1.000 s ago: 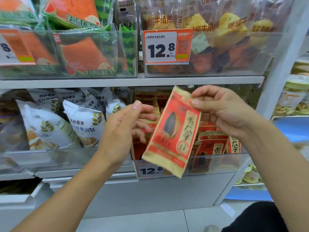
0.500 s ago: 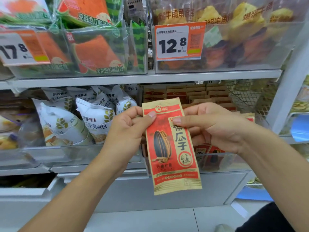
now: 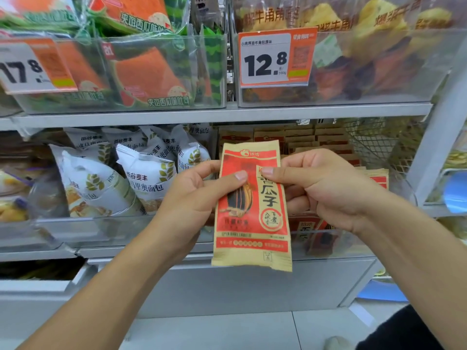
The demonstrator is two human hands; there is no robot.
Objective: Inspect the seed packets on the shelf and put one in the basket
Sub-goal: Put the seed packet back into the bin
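Both hands up in front of the lower shelf [image 3: 222, 116], one seed packet [image 3: 252, 213] between them. Left hand [image 3: 192, 203] pinching the packet's left edge: thumb flat on the front face just above the printed seed, other fingers curled behind it. Right hand [image 3: 326, 188] pinching the right edge at about the same height, thumb tip on the front, fingers wrapped behind. Both thumbs nearly meet mid-packet, not touching.

Packet is upright, front facing the camera, red with tan border, top edge above both grips, bottom edge hanging free well below them. Held clear of the shelf, off any surface.

Behind the right grip: more seed packets of the same kind [image 3: 313, 140] stacked in the shelf bin. Left of the left grip: white bread bags [image 3: 146, 178] in a clear bin. Above both grips, on the upper shelf: a 12.8 price tag [image 3: 275, 58] on a clear bin, and orange-green toast packs [image 3: 149, 72] to its left.

Basket not in view.
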